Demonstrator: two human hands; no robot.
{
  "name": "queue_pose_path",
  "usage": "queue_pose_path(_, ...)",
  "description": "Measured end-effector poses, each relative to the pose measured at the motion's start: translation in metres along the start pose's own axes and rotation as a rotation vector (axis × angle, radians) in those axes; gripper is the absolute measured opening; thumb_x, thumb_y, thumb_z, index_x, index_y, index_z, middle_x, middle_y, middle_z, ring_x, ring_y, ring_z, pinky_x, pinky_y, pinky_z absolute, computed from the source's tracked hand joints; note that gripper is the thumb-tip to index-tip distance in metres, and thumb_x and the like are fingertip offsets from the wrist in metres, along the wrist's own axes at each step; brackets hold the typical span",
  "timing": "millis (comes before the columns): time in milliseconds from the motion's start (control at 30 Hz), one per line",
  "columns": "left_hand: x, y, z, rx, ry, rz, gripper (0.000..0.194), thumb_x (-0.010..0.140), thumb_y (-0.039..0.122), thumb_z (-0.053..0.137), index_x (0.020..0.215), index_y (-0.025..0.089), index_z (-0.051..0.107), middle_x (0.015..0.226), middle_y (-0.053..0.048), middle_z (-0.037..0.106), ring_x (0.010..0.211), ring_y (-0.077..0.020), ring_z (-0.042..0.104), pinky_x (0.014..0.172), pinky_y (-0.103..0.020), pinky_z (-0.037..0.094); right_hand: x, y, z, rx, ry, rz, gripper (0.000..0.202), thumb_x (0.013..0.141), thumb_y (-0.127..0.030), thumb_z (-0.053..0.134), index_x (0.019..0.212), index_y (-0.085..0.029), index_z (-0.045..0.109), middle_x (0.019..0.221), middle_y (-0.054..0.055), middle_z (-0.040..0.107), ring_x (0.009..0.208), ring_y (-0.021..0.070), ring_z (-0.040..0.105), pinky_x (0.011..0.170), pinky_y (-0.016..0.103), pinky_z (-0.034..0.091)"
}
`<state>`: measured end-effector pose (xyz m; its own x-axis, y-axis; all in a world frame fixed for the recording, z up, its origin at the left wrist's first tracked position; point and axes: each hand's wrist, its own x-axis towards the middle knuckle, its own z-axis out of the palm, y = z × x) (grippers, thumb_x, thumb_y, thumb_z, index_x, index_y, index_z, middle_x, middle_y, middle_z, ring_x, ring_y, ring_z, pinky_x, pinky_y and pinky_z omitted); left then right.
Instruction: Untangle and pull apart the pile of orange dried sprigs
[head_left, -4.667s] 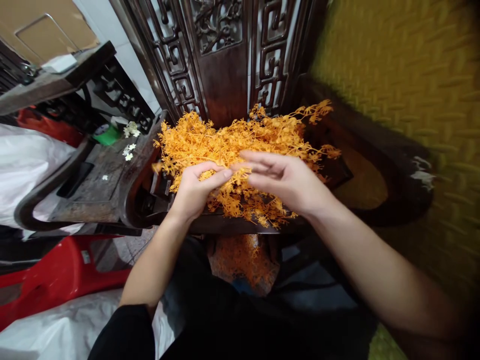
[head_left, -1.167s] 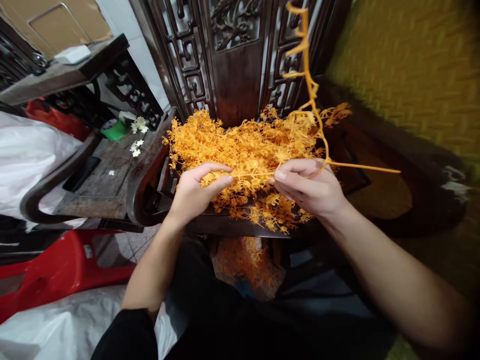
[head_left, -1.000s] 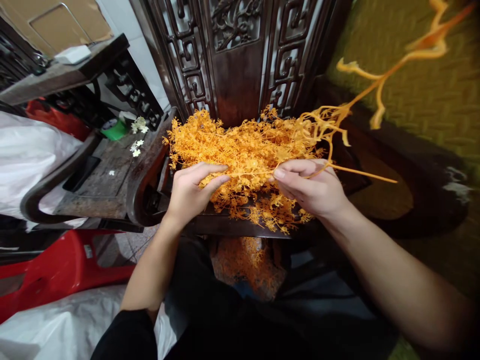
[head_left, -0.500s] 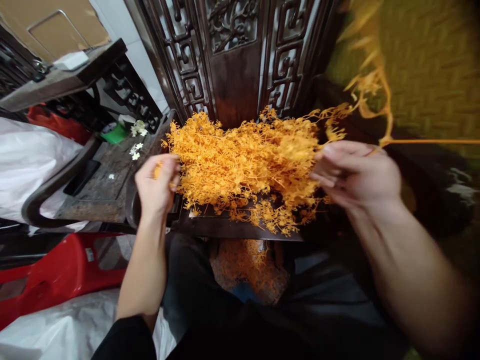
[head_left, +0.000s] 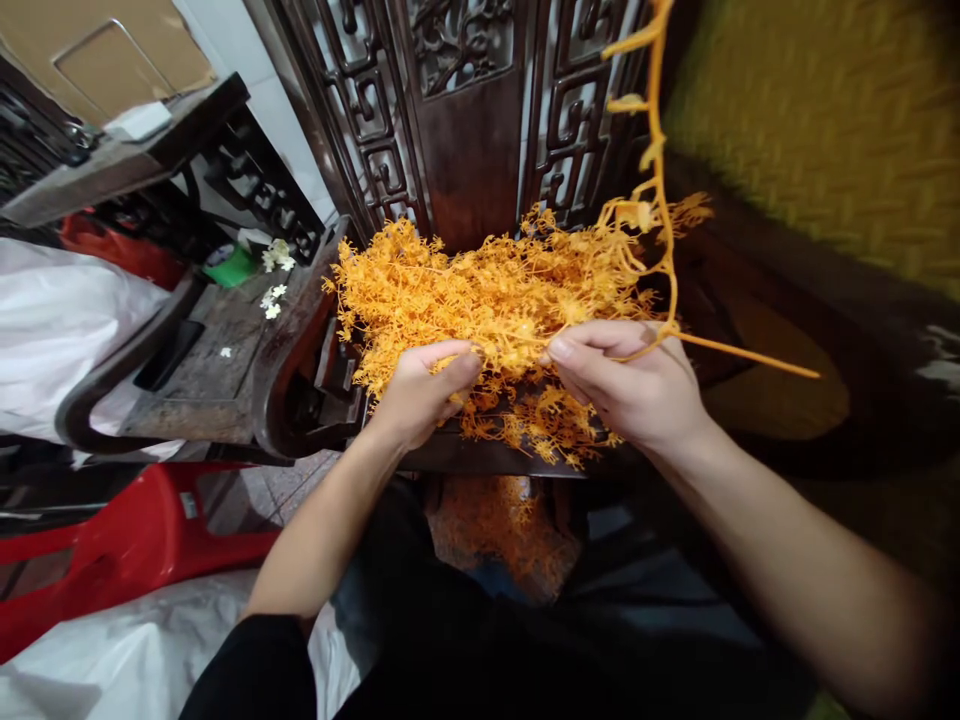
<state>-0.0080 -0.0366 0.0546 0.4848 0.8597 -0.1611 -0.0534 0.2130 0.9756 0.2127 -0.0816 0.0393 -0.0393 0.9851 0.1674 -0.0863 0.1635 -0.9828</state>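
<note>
A heap of orange artificial flower sprigs [head_left: 442,290], lacy and tangled, covers the dark wooden surface in front of me. My right hand [head_left: 634,380] pinches an orange plastic flower stem [head_left: 670,270] at the right front of the heap. From that hand the stem branches, one part rising past the top of the view and a bare end pointing right. Close by on the left, my left hand [head_left: 427,395] is closed, thumb against fingers, with orange sprig bits showing in its grasp. A gap separates the two hands, and the heap lies just behind them.
Carved dark wood panels [head_left: 469,150] stand behind the heap. At left are a wooden armchair seat [head_left: 202,370] with a green tape roll [head_left: 229,265], small white flowers [head_left: 277,255], white bags [head_left: 67,330] and a red plastic stool [head_left: 142,530]. Orange scraps [head_left: 495,520] lie below.
Both hands have moved inward, closer together and slightly toward me. The stem in my right hand has swung left with it, its upper branch now standing more upright.
</note>
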Motion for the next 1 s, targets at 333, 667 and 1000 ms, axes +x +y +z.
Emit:
queue_pose_path(333,-0.004,0.002,0.002,-0.009,0.161,0.073,0.029,0.076,0.034,0.085,0.065,0.015,0.066,0.051,0.006,0.047,0.041,-0.0026,0.035,0.040,-0.019,0.019,0.003,0.004,0.000,0.080,0.163,0.065,0.033,0.080,-0.048,0.088,0.068,-0.022,0.072,0.045,-0.005,0.041,0.041,0.0098,0.035,0.043,0.031,0.024)
queue_pose_path(667,-0.009,0.014,-0.045,0.009,0.322,0.309,0.011,0.075,0.024,0.075,0.079,0.015,0.080,0.057,0.002,0.060,0.034,-0.0025,0.035,0.035,-0.021,0.018,0.011,-0.013,-0.044,0.242,0.415,-0.072,0.020,0.082,-0.034,0.088,0.069,-0.023,0.077,0.044,-0.007,0.027,0.043,0.0077,0.018,0.045,0.035,0.014)
queue_pose_path(1000,-0.004,-0.004,-0.008,0.057,0.057,0.010,0.039,0.079,0.044,0.087,0.112,0.023,0.080,0.056,0.007,0.048,0.044,-0.0036,0.033,0.041,-0.020,0.022,0.004,-0.001,0.020,0.272,0.144,0.020,0.032,0.085,-0.047,0.082,0.069,-0.024,0.067,0.044,-0.008,0.031,0.040,0.0092,0.027,0.043,0.030,0.025)
